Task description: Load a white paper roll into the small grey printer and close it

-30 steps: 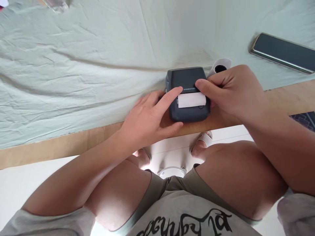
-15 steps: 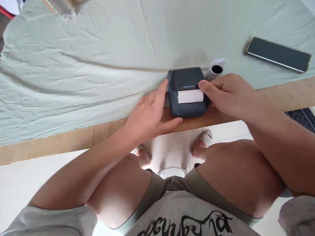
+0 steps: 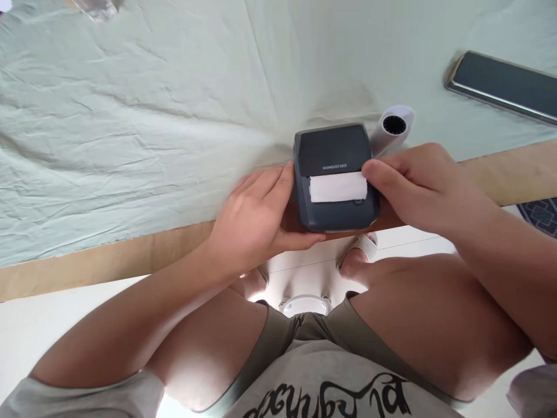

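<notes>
A dark label printer (image 3: 335, 217) with a white paper strip (image 3: 338, 187) across its slot is between my hands at the table's front edge. My left hand (image 3: 256, 220) clasps its left side, fingers along the side and thumb under the front corner. On the right side, my right hand (image 3: 422, 186) grips the printer with the thumb on its upper edge; the curled fingers are mostly hidden. Just behind that hand, a white tube-shaped object (image 3: 394, 128) with a round dark end stands close to the printer.
A dark phone-like slab (image 3: 507, 84) lies at the right on the pale green cloth (image 3: 174, 116). The wooden table edge (image 3: 108, 255) runs across in front of my legs. A clear object (image 3: 98, 8) is partly cut off at the upper left.
The printer has come nearer to me and looks larger, with both hands moving along with it. The view has shifted slightly, so the dark slab sits farther right.
</notes>
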Action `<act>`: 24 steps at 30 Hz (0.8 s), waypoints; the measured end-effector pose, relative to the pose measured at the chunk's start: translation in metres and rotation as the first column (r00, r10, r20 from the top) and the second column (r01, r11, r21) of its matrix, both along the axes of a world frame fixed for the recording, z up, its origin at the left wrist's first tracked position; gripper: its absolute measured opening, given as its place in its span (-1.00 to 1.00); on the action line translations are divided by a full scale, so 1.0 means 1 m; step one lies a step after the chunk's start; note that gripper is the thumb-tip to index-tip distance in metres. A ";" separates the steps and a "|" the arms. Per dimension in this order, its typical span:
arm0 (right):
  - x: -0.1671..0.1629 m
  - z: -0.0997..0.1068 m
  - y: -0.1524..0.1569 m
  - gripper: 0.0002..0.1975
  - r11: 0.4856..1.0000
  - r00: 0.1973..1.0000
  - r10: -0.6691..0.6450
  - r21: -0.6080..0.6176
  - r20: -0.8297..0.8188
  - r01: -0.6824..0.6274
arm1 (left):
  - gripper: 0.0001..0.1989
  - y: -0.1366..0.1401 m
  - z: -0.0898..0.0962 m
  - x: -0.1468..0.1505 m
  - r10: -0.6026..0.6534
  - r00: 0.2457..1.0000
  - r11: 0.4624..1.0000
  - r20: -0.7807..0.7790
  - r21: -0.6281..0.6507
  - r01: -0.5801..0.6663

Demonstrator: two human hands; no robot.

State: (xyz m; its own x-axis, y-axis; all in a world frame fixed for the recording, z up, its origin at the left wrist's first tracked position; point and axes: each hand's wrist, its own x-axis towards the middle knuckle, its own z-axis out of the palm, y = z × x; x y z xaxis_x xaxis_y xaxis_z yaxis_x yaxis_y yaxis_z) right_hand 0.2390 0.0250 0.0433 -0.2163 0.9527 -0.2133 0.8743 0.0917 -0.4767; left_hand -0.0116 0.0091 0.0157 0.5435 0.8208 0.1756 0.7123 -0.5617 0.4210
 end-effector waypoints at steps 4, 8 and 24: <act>0.002 -0.002 0.001 0.18 0.997 0.998 0.025 -0.077 0.063 -0.021 | -0.03 -0.003 -0.003 0.001 -0.007 1.000 0.995 0.001 0.097 0.007; 0.000 0.001 0.003 0.21 0.999 0.992 0.011 -0.051 0.129 -0.004 | 0.04 -0.004 -0.002 0.004 0.050 0.994 0.997 -0.101 0.072 -0.043; 0.009 -0.002 0.006 0.27 0.994 0.980 0.108 -0.046 0.167 -0.102 | -0.03 0.002 -0.002 0.003 0.073 0.997 0.997 -0.021 0.029 -0.072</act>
State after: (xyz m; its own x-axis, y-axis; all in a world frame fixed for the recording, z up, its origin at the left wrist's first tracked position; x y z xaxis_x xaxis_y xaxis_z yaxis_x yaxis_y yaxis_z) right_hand 0.2477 0.0310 0.0408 -0.2724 0.9173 -0.2903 0.9288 0.1720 -0.3281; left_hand -0.0089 0.0108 0.0140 0.4867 0.8530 0.1883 0.7603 -0.5198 0.3895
